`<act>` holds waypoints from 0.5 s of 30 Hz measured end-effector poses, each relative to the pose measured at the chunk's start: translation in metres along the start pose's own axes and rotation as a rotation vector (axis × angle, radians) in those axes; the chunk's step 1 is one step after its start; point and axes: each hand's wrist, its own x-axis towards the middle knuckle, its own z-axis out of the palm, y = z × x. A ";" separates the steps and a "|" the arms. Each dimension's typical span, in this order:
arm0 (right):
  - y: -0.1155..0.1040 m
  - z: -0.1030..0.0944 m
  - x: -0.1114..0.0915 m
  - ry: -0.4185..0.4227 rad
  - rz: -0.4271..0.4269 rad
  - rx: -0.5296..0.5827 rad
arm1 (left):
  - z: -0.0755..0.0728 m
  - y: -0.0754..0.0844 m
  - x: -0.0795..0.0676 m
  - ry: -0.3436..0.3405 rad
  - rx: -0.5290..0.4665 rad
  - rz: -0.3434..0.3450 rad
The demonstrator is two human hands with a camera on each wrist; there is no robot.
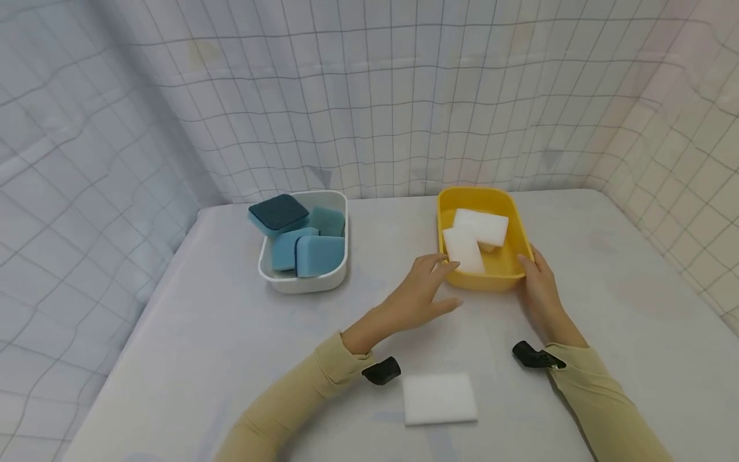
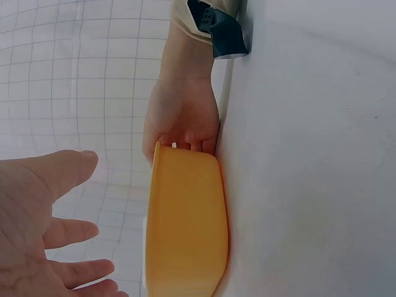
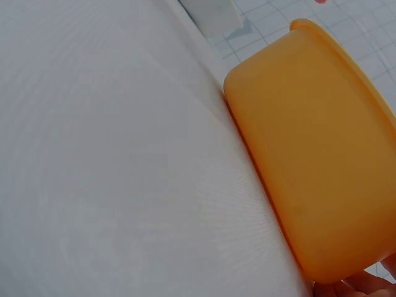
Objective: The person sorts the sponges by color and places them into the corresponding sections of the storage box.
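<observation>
A yellow plastic bin (image 1: 491, 282) stands on the table with white sponge blocks (image 1: 482, 226) inside. My right hand (image 1: 543, 295) grips its right front corner, thumb at the rim and fingers along the outside wall. By the left front corner is my left hand (image 1: 418, 294), its fingers spread and reaching to the rim near one white block. In the left wrist view this hand (image 2: 37, 229) shows loose, parted fingers holding nothing. The right wrist view is mostly the bin's side wall (image 3: 309, 142), with fingertips (image 3: 362, 283) at its lower end.
One flat white sponge block (image 1: 440, 399) lies on the table (image 1: 190, 359) between my forearms. At the back left, a white bin (image 1: 306, 284) holds several blue sponges (image 1: 320, 255), one with a dark pad on top. Gridded white curtains (image 1: 381, 102) enclose the table.
</observation>
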 end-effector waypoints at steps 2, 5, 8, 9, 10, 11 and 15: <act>-0.001 0.000 0.000 0.001 -0.002 -0.003 | 0.000 -0.001 -0.006 -0.033 -0.013 -0.022; 0.000 0.000 0.000 0.004 -0.005 -0.006 | 0.000 -0.003 -0.013 -0.052 -0.015 -0.033; 0.000 0.000 0.000 0.007 -0.005 -0.002 | -0.002 -0.001 -0.020 -0.054 -0.007 -0.035; 0.001 0.000 -0.001 0.007 -0.004 0.000 | -0.002 -0.001 -0.022 -0.054 -0.007 -0.036; 0.001 0.000 -0.001 0.007 -0.003 0.000 | -0.002 -0.001 -0.025 -0.054 -0.004 -0.035; 0.001 0.000 -0.001 0.008 -0.002 -0.002 | -0.002 -0.001 -0.027 -0.055 -0.004 -0.035; 0.000 0.001 -0.001 0.001 0.000 -0.006 | -0.003 -0.002 -0.035 -0.064 -0.017 -0.030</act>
